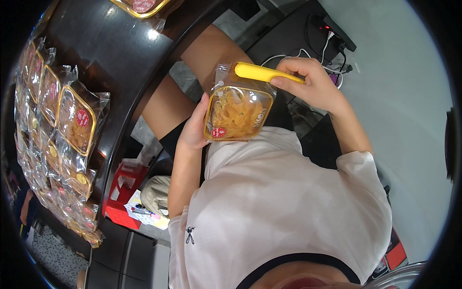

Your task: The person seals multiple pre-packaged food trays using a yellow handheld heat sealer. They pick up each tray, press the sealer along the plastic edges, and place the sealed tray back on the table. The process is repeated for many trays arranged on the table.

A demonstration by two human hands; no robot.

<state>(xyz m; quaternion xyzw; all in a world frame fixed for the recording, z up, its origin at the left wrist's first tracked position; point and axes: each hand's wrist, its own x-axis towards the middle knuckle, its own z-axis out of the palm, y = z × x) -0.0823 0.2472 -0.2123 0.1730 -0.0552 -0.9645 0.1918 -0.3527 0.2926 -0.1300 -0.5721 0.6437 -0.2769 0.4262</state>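
My left hand (194, 126) grips a clear plastic bag by its left side. Inside the bag a golden, flower-shaped mooncake (237, 113) sits in a gold-rimmed tray, with a round red sticker near one corner. My right hand (310, 84) is closed round the narrow end of a slim yellow hand-held tool (257, 72) that looks like a bag sealer. The tool's broad end lies across the bag's upper edge (223, 72). Whether its jaws are pressed together on the plastic cannot be made out.
Rows of bagged mooncakes (77, 120) cover the left of a dark glossy table (120, 43); another pack (142, 7) lies at its far edge. White cables (303, 52) run to a power strip (337, 31) on the right. A red basket (122, 192) stands below the table.
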